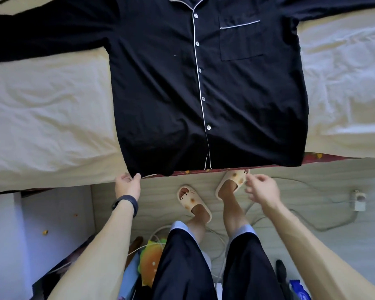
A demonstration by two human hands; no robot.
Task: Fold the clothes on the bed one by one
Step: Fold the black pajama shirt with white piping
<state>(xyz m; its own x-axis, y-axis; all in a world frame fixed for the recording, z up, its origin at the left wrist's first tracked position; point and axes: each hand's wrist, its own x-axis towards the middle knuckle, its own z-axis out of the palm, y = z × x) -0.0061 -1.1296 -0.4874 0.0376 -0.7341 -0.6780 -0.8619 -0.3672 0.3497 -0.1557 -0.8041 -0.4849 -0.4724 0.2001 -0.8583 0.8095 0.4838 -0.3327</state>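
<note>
A dark shirt (pixel 182 87) lies front-up and buttoned on the bed (pixel 41 118), collar at the far side, sleeves spread to both sides, hem hanging just over the near edge. Spread flat like this, its body is smooth and its seams show, which is likely the point before any fold is made. The left hand (pixel 127 185) pinches the hem's left corner between thumb and fingers, probably to tug the cloth taut and square. The right hand (pixel 261 188) hovers below the hem, apart from it, fingers loosely curled and holding nothing; it seems bound for the other corner so both ends can be pulled even. The person stands close against the bed in slippers (pixel 194 202), which puts the hem within easy reach. Both sleeve ends run out of view, and the collar is cut off at the top, so whether other clothes wait on the bed cannot be told. The heap on the floor by the left leg is too jumbled to name.
</note>
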